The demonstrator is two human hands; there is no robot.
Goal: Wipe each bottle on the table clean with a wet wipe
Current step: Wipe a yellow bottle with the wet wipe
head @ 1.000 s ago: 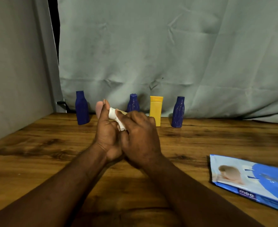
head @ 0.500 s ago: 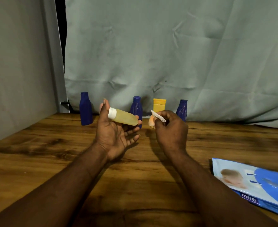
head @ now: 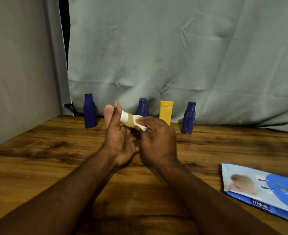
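Head camera showed the left hand (head: 121, 139) raised above the wooden table (head: 38, 158), thumb upright and pressed beside the white cap of a small bottle (head: 129, 120); its other fingers were curled under the bottle and mostly hidden, so the hand gripped it from below and from the side. The right hand (head: 158, 141) sat just beside the left, touching it near the palms; its fingers were bent together and pinched a crumpled white wet wipe (head: 140, 123) against the bottle's body. The small bottle lay tilted, cap end up and to the left, its clear wall showing a pale yellow-green fill; the wipe covered its lower end. A pale pink object (head: 108, 112) stood partly hidden behind the left thumb; its kind could not be told. Along the back of the table, before a grey curtain (head: 173, 56), stood three blue bottles (head: 90, 111) and a yellow bottle (head: 166, 112), all upright and apart from each other; a blue wipes pack (head: 262, 189) lay flat at the right, well apart from both hands.
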